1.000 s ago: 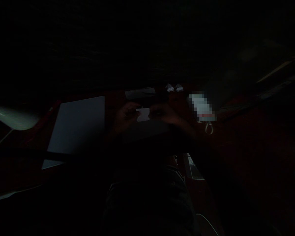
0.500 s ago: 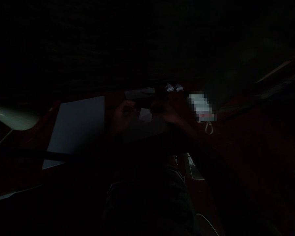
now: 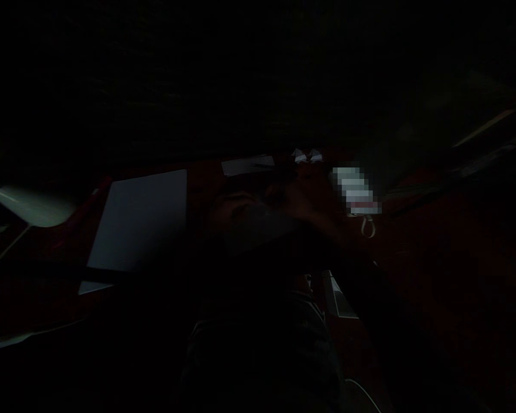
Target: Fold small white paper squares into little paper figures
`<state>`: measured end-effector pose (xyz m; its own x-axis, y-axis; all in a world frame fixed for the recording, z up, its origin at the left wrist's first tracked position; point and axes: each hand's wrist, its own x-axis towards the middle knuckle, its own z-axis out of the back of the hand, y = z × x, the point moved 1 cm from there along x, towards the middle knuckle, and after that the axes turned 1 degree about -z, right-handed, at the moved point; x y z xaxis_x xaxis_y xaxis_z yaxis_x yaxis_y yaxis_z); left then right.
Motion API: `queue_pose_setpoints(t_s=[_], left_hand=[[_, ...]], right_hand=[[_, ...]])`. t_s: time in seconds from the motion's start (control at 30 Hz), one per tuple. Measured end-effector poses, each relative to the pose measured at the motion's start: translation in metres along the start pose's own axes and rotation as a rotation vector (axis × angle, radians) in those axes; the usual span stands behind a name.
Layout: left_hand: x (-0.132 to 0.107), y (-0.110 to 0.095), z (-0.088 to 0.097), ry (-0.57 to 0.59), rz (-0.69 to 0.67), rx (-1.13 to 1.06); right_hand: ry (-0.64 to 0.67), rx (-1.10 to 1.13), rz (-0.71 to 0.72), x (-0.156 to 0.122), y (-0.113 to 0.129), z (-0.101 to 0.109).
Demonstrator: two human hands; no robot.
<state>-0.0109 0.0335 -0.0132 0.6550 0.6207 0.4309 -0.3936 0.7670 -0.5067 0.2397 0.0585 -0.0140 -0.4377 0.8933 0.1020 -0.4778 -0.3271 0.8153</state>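
The scene is very dark. Near the middle, my left hand (image 3: 230, 209) is curled, its fingers bent toward my right hand. My right hand (image 3: 293, 202) comes in from the right with its fingers drawn together, close to the left fingertips. What either hand holds is lost in shadow. A dim grey sheet (image 3: 258, 232) lies beneath both hands. Just beyond them rests a pale flat piece (image 3: 241, 166) with a thin dark object across it. Two small white pointed pieces, perhaps folded paper (image 3: 300, 156), stand farther back to the right.
A large pale sheet or board (image 3: 141, 221) lies to the left on the reddish surface. To the right is a blurred-out bright rectangular item (image 3: 356, 190) with a white loop (image 3: 368, 226). A light-edged flat object (image 3: 341, 295) and a white cable (image 3: 363, 393) are nearer me.
My left hand has moved right, closer to my right hand. The small white paper visible between the hands earlier is now hidden or shaded. The view has shifted slightly.
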Motion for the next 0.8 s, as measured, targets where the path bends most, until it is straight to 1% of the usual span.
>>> queue_pose_setpoints(t_s=[0.07,0.2,0.3,0.47,0.57,0.7,0.8], left_hand=[[-0.0009,-0.0016,0.0002,0.019,0.002,-0.006],[-0.002,-0.0043,-0.0013,0.055,0.0,-0.012],[-0.0025,-0.0048,-0.0018,0.074,0.005,-0.01],[-0.0031,-0.0032,-0.0014,0.125,0.021,0.019],[-0.0028,-0.0021,-0.001,0.141,0.004,0.018],[-0.0024,-0.0009,0.0012,0.131,0.022,0.026],[-0.0022,-0.0004,0.0031,0.116,0.023,0.046]], right_hand=[[-0.006,-0.096,0.048,0.0002,0.0018,0.0008],[-0.017,-0.189,0.053,-0.0001,0.0056,0.0004],[-0.023,-0.248,0.032,-0.0022,0.0084,0.0002],[-0.069,-0.422,-0.037,-0.0069,0.0097,0.0025],[-0.047,-0.369,-0.028,-0.0069,0.0074,0.0023],[0.063,-0.199,0.098,-0.0062,0.0044,-0.0008],[0.108,-0.16,0.156,-0.0076,0.0042,-0.0013]])
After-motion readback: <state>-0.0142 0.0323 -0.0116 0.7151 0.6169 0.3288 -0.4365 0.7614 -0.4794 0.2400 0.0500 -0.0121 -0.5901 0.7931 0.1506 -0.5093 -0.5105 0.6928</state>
